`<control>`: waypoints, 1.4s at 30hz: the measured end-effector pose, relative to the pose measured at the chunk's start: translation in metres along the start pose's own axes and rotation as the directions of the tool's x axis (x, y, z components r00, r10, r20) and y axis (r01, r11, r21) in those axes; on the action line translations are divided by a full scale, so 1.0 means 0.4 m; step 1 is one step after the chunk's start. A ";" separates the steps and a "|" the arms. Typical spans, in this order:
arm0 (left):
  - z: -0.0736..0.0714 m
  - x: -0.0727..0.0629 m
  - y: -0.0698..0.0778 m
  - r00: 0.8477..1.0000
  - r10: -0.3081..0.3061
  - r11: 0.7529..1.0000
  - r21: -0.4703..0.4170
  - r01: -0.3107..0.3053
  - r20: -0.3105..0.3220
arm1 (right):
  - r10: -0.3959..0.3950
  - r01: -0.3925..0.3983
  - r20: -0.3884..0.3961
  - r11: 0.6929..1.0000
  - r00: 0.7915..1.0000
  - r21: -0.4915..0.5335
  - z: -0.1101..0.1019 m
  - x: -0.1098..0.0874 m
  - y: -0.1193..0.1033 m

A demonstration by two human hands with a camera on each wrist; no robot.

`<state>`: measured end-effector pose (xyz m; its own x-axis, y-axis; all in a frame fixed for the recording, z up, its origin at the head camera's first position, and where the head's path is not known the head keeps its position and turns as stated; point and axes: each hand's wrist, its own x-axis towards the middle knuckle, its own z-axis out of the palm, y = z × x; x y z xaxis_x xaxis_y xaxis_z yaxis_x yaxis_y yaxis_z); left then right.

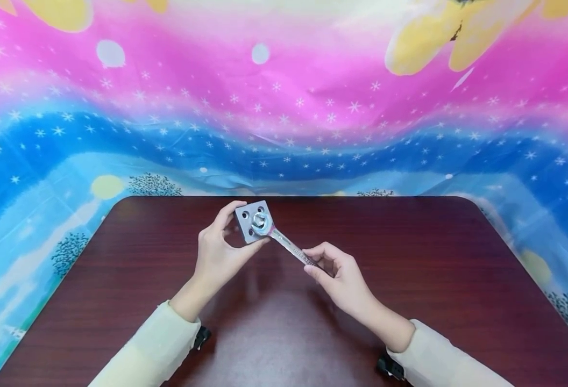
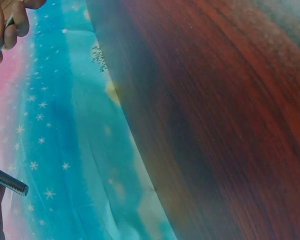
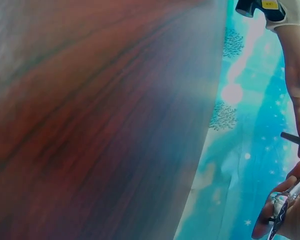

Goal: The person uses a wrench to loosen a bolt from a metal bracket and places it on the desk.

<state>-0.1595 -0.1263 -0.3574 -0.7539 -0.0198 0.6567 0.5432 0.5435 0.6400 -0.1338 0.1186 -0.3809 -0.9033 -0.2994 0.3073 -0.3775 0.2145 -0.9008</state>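
My left hand point(image 1: 218, 252) holds a square grey metal block point(image 1: 243, 230) by its edges, between the thumb below and the fingers above. The block has round holes near its corners. At its middle sits a silver bolt head point(image 1: 259, 219), with the ring end of a wrench point(image 1: 291, 248) around it. The bolt's threaded shank point(image 2: 10, 181) sticks out from the back of the block in the left wrist view. My right hand point(image 1: 344, 277) grips the wrench handle, thumb on the near side; the handle's far end is hidden by that hand in the head view.
Both hands are above a dark red-brown wooden table point(image 1: 284, 333). A patterned pink and blue cloth point(image 1: 284, 118) hangs behind it and down both sides. Black wrist devices point(image 1: 201, 337) sit under the pale sleeves point(image 1: 148, 349).
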 end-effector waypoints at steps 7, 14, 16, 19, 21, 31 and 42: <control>-0.004 -0.006 -0.001 1.000 -0.002 1.000 0.015 0.002 -0.014 | 0.012 -0.012 0.004 1.000 1.000 0.018 0.002 0.007 0.002; -0.007 -0.011 0.004 0.998 0.030 0.999 0.013 -0.029 -0.052 | 0.025 -0.026 0.026 0.999 0.999 0.045 0.016 0.011 0.003; -0.010 -0.010 0.006 0.999 0.029 1.000 0.006 -0.029 -0.038 | 0.013 -0.015 0.033 0.999 0.999 0.047 0.018 0.014 0.008; -0.021 -0.010 0.007 1.000 0.021 1.000 -0.016 -0.021 0.023 | -0.009 0.007 0.042 0.999 0.999 0.043 0.012 0.022 0.020; -0.032 -0.010 0.006 0.996 0.021 0.999 -0.036 -0.018 0.086 | -0.012 0.010 0.062 0.999 0.998 0.036 0.000 0.032 0.029; -0.073 -0.013 -0.001 0.851 -0.003 0.993 -0.095 0.062 0.525 | -0.020 0.042 0.294 0.997 0.956 -0.071 -0.107 0.107 0.066; -0.050 -0.019 0.003 0.579 0.068 0.971 -0.187 0.149 0.813 | -0.049 0.159 0.509 0.972 0.859 -0.175 -0.160 0.182 0.067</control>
<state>-0.1457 -0.1422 -0.3536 -0.6999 0.7073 0.0990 0.4842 0.3680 0.7938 -0.2228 0.1621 -0.3631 -0.6543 -0.7408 0.1519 -0.5458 0.3235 -0.7729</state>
